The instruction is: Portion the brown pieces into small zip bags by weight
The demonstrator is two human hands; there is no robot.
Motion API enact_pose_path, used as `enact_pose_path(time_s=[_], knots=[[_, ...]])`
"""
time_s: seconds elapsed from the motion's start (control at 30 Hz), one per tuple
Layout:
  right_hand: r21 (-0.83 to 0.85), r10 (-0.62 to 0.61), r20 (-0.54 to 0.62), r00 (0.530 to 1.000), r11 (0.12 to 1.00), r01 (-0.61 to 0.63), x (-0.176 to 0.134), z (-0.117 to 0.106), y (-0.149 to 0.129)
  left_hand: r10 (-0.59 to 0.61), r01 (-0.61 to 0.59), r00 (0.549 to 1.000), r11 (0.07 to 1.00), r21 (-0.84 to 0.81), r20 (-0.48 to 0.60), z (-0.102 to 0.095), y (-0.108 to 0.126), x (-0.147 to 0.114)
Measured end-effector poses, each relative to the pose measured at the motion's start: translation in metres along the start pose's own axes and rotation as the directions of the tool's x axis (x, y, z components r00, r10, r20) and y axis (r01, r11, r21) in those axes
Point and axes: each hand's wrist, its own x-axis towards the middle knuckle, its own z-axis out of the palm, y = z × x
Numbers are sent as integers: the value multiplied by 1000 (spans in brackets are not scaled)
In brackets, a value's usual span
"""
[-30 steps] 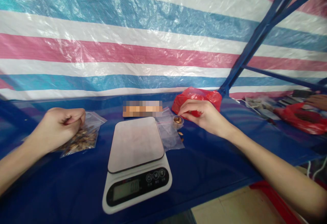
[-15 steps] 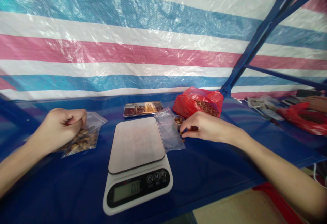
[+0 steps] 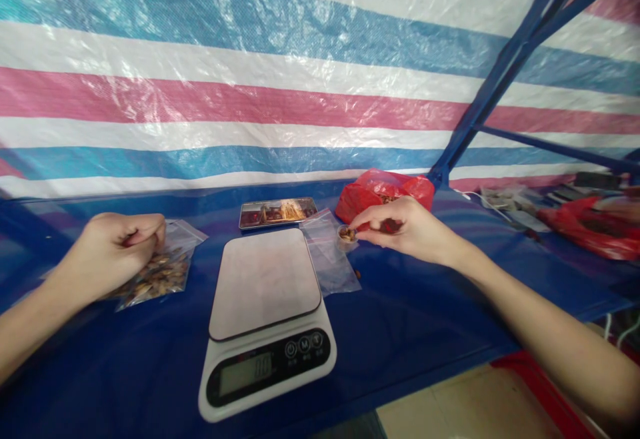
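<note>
Small clear plastic cup [image 3: 347,243]: we needed light touch; right hand [image 3: 410,229] bent at rim, left hand [image 3: 113,245] curled; grips we couldn't tell.

One left hand [image 3: 123,249] and one right hand [image 3: 383,229] are showing. One digital scale [image 3: 266,285] is presenting three round buttons [image 3: 305,344]. One clear cup [image 3: 347,245] is containing uncountable brown pieces [image 3: 347,233]; one loose piece [image 3: 357,274] is lying outside. Two red bags [image 3: 363,191] are appearing, as are one filled zip bag [image 3: 163,275] and one picture-faced flat case [image 3: 278,213]. Flat clear bags [image 3: 336,272] are lying too indistinctly for counting.
</note>
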Motion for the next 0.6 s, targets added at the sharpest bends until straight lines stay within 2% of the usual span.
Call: enact_pose_path(time_s=[0.1, 0.17, 0.23, 0.3, 0.37, 0.6], knots=[[98, 46, 236, 971, 993, -71, -1, -4, -1, -4, 4, 1000, 1000, 10, -6, 0, 0, 0], [120, 91, 407, 909, 981, -151, -3, -4, -1, -10, 10, 1000, 1000, 12, 0, 1, 0, 0], [116, 128, 505, 854, 970, -214, -3, -2, -1, -14, 13, 1000, 1000, 8, 4, 1, 0, 0], [107, 152, 536, 831, 964, -245, -2, 2, 0, -22, 22, 1000, 1000, 6, 2, 1, 0, 0], [101, 151, 540, 828, 965, -242, -1, 5, 1, -31, 31, 1000, 999, 8, 3, 1, 0, 0], [114, 134, 501, 855, 969, -219, -2, 7, 2, -12, 13, 1000, 1000, 17, -7, 2, -1, 0]])
